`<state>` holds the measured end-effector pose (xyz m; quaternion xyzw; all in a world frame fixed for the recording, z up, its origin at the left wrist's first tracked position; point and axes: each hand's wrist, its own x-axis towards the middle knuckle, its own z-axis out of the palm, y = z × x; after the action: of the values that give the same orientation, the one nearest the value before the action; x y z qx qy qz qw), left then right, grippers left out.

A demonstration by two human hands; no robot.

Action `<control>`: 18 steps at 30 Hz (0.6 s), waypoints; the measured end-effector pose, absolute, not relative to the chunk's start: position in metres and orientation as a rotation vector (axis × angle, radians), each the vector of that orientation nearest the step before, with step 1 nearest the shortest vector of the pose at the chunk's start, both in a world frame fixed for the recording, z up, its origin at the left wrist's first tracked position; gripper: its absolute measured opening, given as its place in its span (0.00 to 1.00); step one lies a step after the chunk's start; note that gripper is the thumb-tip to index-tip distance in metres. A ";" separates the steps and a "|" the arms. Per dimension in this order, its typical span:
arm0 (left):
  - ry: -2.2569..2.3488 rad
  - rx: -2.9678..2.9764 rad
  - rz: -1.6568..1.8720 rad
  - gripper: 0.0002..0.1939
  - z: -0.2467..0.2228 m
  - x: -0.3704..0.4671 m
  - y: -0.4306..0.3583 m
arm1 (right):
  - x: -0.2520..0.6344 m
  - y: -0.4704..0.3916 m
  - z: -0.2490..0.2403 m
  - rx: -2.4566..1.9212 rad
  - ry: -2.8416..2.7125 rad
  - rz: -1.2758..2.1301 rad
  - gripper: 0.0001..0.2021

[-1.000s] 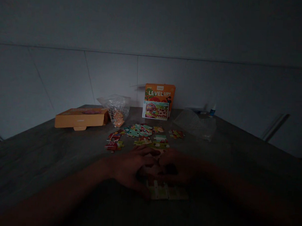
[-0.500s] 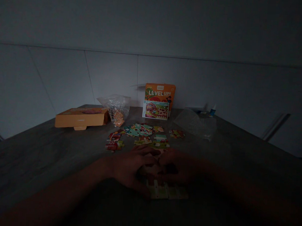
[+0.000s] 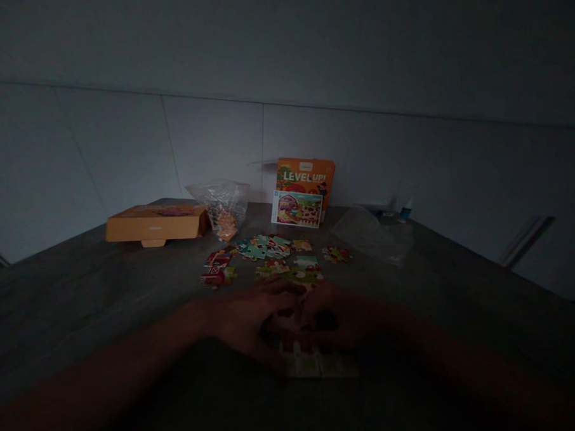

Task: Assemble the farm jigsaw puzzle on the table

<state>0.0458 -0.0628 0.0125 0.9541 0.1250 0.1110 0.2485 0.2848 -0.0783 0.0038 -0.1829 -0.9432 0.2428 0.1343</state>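
Observation:
In dim light, my left hand (image 3: 245, 312) rests on the left side of a partly joined jigsaw puzzle (image 3: 304, 362), its thumb and fingers spread apart. My right hand (image 3: 338, 313) is bent over the puzzle's right side, fingertips closed on a pink and brown puzzle piece (image 3: 287, 320). What lies beneath the right palm is hidden. Pale fence pieces show below the hands. Just beyond my fingers are green pieces (image 3: 306, 275). Red barn pieces (image 3: 217, 275) lie to the left, and a heap of loose pieces (image 3: 264, 246) sits farther back.
An orange box (image 3: 156, 229) lies at the left, beside a clear bag of pieces (image 3: 225, 222). A farm picture card (image 3: 297, 209) leans on an orange "LEVEL UP!" box (image 3: 304, 172). At the right are an empty plastic bag (image 3: 375, 235) and a small bottle (image 3: 406, 211).
Both hands stay at nearly the same spot on the puzzle, with only a slight shift of the fingers. The loose pieces have not moved.

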 end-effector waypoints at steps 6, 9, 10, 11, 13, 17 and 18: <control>0.212 2.526 0.230 0.18 0.014 0.046 -0.066 | 0.283 -0.078 0.004 -0.510 -2.723 0.768 0.12; 0.204 2.552 0.245 0.19 0.013 0.046 -0.065 | 0.282 -0.078 0.004 -0.462 -2.726 0.815 0.11; 0.203 2.563 0.245 0.19 0.013 0.047 -0.065 | 0.282 -0.078 0.004 -0.456 -2.729 0.818 0.11; 0.200 2.573 0.244 0.19 0.013 0.047 -0.065 | 0.282 -0.077 0.004 -0.451 -2.731 0.813 0.11; 0.191 2.584 0.237 0.19 0.014 0.048 -0.065 | 0.283 -0.076 0.005 -0.455 -2.740 0.769 0.11; 0.168 2.582 0.246 0.18 0.015 0.049 -0.064 | 0.279 -0.088 0.014 -0.526 -2.706 0.540 0.10; 0.161 2.582 0.249 0.18 0.015 0.050 -0.064 | 0.277 -0.097 0.017 -0.544 -2.660 0.479 0.10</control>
<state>0.0497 -0.0644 0.0153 0.9572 0.0596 0.0922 0.2679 0.2772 -0.0965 0.0174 -0.1937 -0.9470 0.1706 0.1911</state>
